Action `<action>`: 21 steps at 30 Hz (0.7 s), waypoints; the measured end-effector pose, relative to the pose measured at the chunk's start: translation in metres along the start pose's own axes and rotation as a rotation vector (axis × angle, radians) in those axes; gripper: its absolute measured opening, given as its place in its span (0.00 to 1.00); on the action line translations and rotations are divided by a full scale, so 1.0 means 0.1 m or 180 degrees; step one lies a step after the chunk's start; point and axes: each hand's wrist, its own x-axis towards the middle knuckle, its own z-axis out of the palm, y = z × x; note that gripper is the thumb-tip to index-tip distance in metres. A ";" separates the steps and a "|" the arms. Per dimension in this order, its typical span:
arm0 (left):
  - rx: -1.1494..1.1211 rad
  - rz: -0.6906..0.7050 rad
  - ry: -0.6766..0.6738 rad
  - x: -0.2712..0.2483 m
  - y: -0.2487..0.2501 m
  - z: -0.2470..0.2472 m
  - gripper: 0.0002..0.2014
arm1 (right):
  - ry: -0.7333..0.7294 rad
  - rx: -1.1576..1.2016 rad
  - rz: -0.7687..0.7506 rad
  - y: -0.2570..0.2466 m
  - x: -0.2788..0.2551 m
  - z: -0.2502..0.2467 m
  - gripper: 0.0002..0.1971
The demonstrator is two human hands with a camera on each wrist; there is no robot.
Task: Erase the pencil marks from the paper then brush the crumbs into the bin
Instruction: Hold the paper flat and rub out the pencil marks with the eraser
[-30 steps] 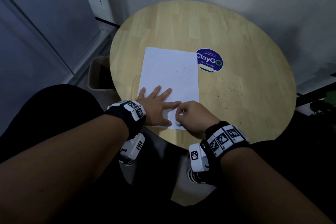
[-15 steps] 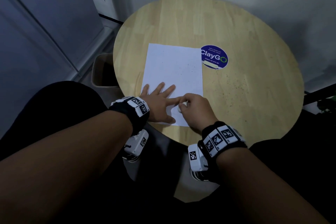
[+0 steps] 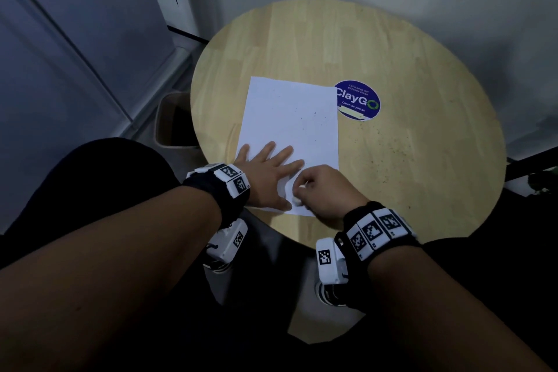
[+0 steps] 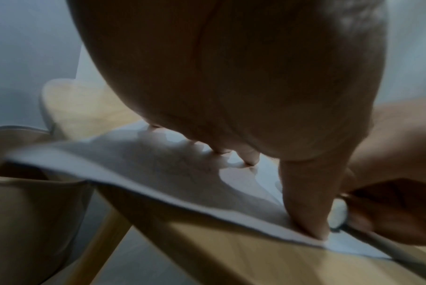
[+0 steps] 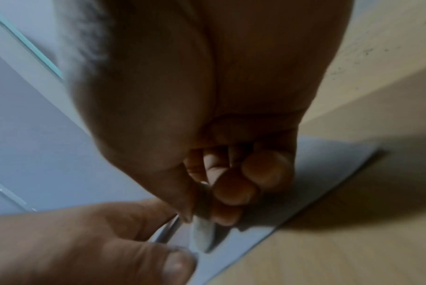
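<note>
Pinching a small white eraser (image 3: 297,201) between thumb and curled fingers (image 5: 233,190), the right hand (image 3: 324,190) presses it onto the near end of the paper (image 3: 290,127). Left hand (image 3: 267,174) lies flat beside it, fingers (image 3: 283,154) spread straight on the sheet, thumb tip just beside the eraser. The paper sits on the round wooden surface (image 3: 422,145), its near edge at the rim. Dark crumbs (image 3: 320,124) speckle the paper's far half. A beige bin (image 3: 169,118) stands below the surface's left edge.
</note>
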 end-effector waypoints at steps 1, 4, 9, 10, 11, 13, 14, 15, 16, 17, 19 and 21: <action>0.0010 -0.0005 -0.0024 0.00 0.00 -0.01 0.52 | 0.0296 0.0159 0.0017 0.01 0.03 0.01 0.09; 0.0004 0.0005 -0.0024 0.01 -0.02 0.00 0.52 | 0.0792 0.0208 -0.0075 0.03 0.06 0.04 0.07; 0.0047 0.0062 -0.0027 0.00 -0.01 0.00 0.52 | -0.0223 -0.0539 -0.0283 -0.04 0.03 0.00 0.11; 0.0060 0.0059 -0.0035 0.00 -0.01 -0.01 0.52 | -0.0122 -0.0440 -0.0249 -0.03 0.05 0.00 0.11; 0.0066 0.0053 -0.0040 0.00 -0.01 -0.02 0.52 | 0.0073 -0.0322 -0.0246 -0.03 0.07 0.02 0.11; 0.0050 0.0043 -0.0035 0.01 -0.02 -0.02 0.53 | 0.0438 -0.0177 -0.0292 -0.01 0.08 0.08 0.10; 0.0037 0.0039 -0.0039 0.01 -0.02 -0.02 0.53 | 0.0516 -0.0178 -0.0329 -0.02 0.08 0.11 0.10; 0.0032 0.0037 -0.0042 0.01 -0.03 -0.02 0.54 | 0.0490 -0.0228 -0.0337 -0.03 0.06 0.12 0.09; 0.0038 0.0044 -0.0033 0.01 -0.03 0.00 0.55 | 0.0350 -0.0301 -0.0306 -0.03 0.03 0.11 0.09; 0.0054 0.0053 -0.0015 0.01 -0.03 0.00 0.56 | 0.0099 -0.0331 -0.0215 -0.04 0.00 0.07 0.10; 0.0100 0.0048 0.0005 0.01 -0.03 0.00 0.56 | -0.0512 -0.0046 0.0159 -0.01 -0.07 -0.04 0.11; 0.0124 0.0047 0.0039 -0.01 -0.04 -0.01 0.57 | -0.0626 0.0627 0.0497 0.02 -0.12 -0.09 0.11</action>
